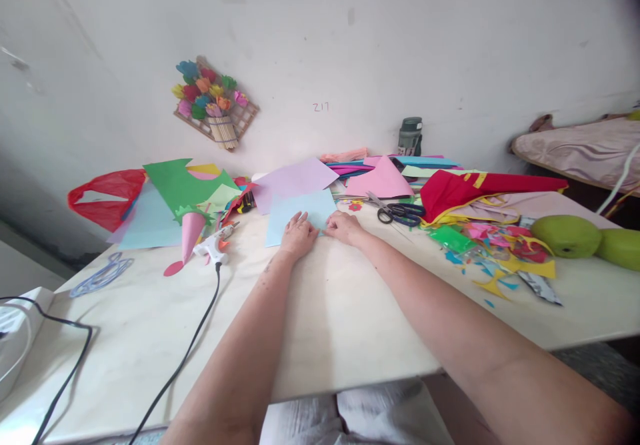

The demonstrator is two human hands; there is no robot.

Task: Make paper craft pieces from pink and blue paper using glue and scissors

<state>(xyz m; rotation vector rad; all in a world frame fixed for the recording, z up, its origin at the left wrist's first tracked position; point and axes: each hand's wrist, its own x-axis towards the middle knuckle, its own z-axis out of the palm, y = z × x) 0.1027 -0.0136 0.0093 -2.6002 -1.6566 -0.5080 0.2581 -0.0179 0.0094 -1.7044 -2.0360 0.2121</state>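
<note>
A light blue sheet of paper [277, 221] lies on the table in front of me. My left hand [300, 235] rests on its near part, fingers bent and thumb close to the index finger at the paper's near edge. Opposite it, my right hand [344, 227] is closed, its fingertips pinching the near right edge of the same sheet. The fingertips of both hands nearly meet, and what lies under them is partly hidden. Behind, a lilac sheet [295, 178] overlaps the blue one. Dark-handled scissors [400, 213] lie right of my right hand.
A white glue gun [214, 248] with a black cord lies left, beside a pink paper cone [191, 235] with green fringe. Paper scraps [520, 245], a red cloth [460, 195] and green fruits [565, 236] occupy the right. A bottle [410, 137] stands at the back. Left is a power strip [23, 338].
</note>
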